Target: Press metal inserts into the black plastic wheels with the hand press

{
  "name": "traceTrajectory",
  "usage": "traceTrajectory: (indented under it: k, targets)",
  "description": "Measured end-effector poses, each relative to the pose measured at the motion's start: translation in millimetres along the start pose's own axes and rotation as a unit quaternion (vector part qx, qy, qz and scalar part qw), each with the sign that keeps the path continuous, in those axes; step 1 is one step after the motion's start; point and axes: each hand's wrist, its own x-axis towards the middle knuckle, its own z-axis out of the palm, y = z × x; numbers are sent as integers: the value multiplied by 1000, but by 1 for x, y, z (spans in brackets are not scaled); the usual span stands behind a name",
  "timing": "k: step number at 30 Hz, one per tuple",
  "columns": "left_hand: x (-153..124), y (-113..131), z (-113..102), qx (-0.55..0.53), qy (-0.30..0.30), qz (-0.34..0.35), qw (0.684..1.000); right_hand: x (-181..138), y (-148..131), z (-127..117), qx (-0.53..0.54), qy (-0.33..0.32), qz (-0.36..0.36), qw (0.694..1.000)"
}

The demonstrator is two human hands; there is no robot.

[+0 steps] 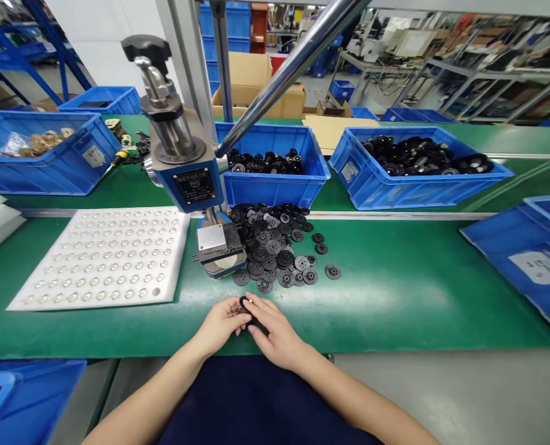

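Now both hands meet at the tabletop (395,296) edge: left hand (219,322) and right hand (277,334) together pinch one black disc (246,303). One press (186,167) stands beside one white tray (103,256); the loose discs (275,247) are too many to count.

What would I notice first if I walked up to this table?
Probably the blue hand press with its long shiny lever, standing mid-table. Right beside it lies a heap of black discs on the green mat, and near the front edge the left hand and right hand meet over one small black disc.
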Motion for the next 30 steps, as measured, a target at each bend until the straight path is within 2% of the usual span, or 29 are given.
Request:
traceTrajectory:
  k: [2, 4, 6, 8, 12, 15, 17, 20, 22, 25, 28, 30]
  targets:
    - [0, 2, -3, 21, 19, 17, 999, 2, -2, -6, -9, -13, -13, 1000]
    - [0, 4, -6, 47, 59, 36, 996, 12, 4, -20, -44, 4, -16, 999]
    - [0, 6, -7, 69, 95, 53, 992, 30, 20, -43, -120, 45, 28, 991]
    - [-2, 8, -6, 84, 122, 73, 986, 54, 43, -72, -223, 94, 126, 962]
    - [-6, 13, -1, 95, 155, 106, 978, 99, 93, -122, -275, 135, 196, 932]
    - [-6, 14, 2, 79, 160, 107, 978, 116, 115, -139, -290, 131, 224, 921]
    - [-6, 13, 2, 63, 167, 106, 978, 118, 119, -144, -294, 120, 230, 920]
    - [-6, 11, 0, 46, 174, 104, 978, 107, 112, -141, -294, 115, 218, 923]
    - [-7, 10, 0, 43, 172, 103, 979, 89, 101, -129, -289, 124, 207, 926]
    - [-8, 10, -1, 40, 163, 100, 981, 48, 78, -94, -254, 114, 186, 942]
    - [-9, 10, -1, 35, 160, 92, 982, 8, 54, -50, -152, 41, 109, 981]
    - [-9, 11, -2, 37, 161, 86, 983, -6, 41, -27, -131, 33, 73, 988]
